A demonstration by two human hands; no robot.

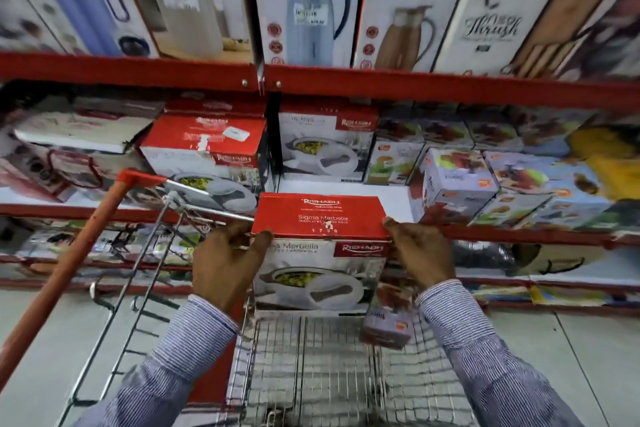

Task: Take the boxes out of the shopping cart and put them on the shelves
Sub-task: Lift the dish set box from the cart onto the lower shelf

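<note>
A red-topped casserole box (320, 218) is held up above the wire shopping cart (311, 367), level with the middle shelf's red edge (519, 236). My left hand (225, 260) grips its left side and my right hand (420, 253) grips its right side. A smaller purple box (388, 326) sits in the cart below the held box, at the right. Behind the held box there is a bare white patch of shelf (346, 189).
Two matching casserole boxes (204, 152) (325, 146) stand on the middle shelf. Small chopper boxes (453, 184) are stacked to the right. Flask boxes (304, 3) fill the shelf above. The cart's orange handle (69, 270) slants at the left.
</note>
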